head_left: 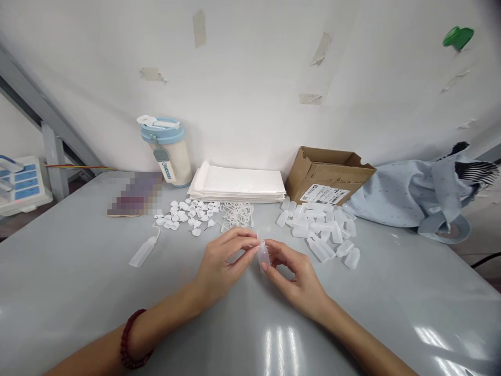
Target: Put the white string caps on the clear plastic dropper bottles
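Our left hand [219, 263] and right hand [295, 277] pinch a small translucent plastic bottle [263, 257] between them, just left of the pile of bottles [319, 227].

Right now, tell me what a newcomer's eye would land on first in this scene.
The left hand and right hand stand out first at the centre of the grey table, holding a small translucent plastic bottle between them. Just beyond, a heap of similar bottles lies to the right and a scatter of white plastic caps to the left. At the back, a blue-lidded tumbler and an open cardboard box stand against the white wall.
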`<state>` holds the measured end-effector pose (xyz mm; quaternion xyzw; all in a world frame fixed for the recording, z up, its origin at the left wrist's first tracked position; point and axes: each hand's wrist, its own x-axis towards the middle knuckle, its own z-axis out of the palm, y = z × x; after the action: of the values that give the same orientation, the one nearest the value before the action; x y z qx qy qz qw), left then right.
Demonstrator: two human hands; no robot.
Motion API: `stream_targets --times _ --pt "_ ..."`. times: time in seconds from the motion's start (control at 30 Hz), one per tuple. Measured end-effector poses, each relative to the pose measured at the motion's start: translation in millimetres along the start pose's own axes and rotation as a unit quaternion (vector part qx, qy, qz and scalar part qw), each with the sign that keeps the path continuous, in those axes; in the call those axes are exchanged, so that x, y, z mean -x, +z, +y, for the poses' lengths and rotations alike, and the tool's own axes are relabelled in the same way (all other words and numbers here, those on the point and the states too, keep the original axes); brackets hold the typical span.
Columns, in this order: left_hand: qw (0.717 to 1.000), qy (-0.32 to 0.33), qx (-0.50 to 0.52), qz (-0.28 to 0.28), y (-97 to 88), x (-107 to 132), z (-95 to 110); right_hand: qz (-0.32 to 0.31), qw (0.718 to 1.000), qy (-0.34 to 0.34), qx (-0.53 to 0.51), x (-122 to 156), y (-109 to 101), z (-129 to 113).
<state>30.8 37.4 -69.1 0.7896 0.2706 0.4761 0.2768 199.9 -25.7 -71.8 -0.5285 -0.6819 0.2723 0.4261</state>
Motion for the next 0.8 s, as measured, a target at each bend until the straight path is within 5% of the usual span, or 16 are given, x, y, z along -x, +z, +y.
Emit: stream_targets --times 0.67,0.8 --pt "0.965 -0.199 0.146 -0.084 -5.1 0 10 0.053 0.984 -0.127 0.113 2 2 2" --pt "0.941 -0.25 0.202 -0.102 -5.2 -3 10 0.053 0.982 -0.127 0.129 3 4 3"
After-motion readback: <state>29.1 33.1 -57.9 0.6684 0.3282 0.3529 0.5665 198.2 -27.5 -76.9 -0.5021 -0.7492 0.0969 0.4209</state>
